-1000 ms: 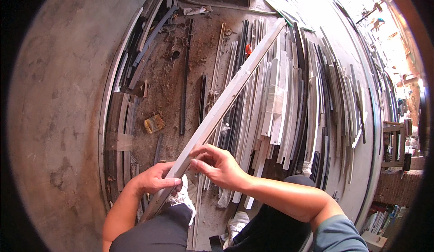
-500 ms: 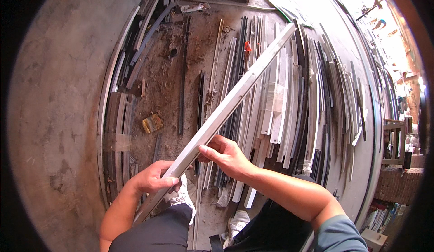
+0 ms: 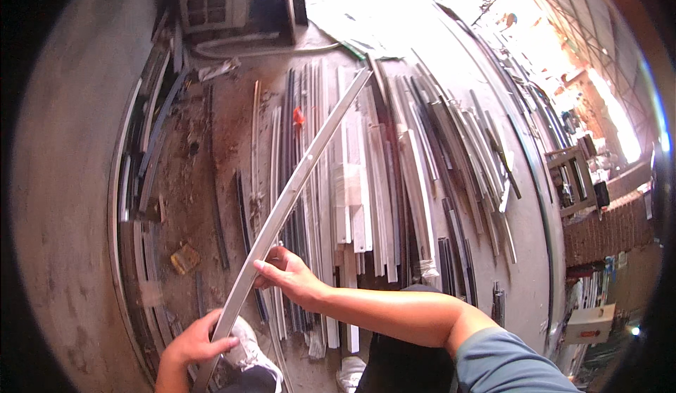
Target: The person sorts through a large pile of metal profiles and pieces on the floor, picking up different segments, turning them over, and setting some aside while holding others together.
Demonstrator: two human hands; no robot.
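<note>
A long, pale metal profile bar point(image 3: 285, 199) slants up and away from the lower left, raised above the floor. My left hand point(image 3: 197, 342) is closed around its near end, thumb on the upper face. Further up the bar, my right hand point(image 3: 292, 275) grips the edge, the thumb on top and the fingers curled beneath. Below and to the right of the bar lie many long metal profiles point(image 3: 359, 213), pale and dark, side by side on the floor. Some of the pale ones are bound with clear wrap point(image 3: 346, 185).
More profiles point(image 3: 141, 252) line the wall at left. A crumpled yellow packet point(image 3: 184, 259) lies on the dirty floor. A small red-orange object point(image 3: 298, 116) rests among the bars. At right stand a wooden frame point(image 3: 572, 178) and a cardboard box point(image 3: 590, 324). A dark cabinet point(image 3: 236, 2) stands at the back.
The view has swung to the right and up, bringing more of the cabinet and the right side into sight. Both hands keep hold of the bar, which now stands steeper in the picture.
</note>
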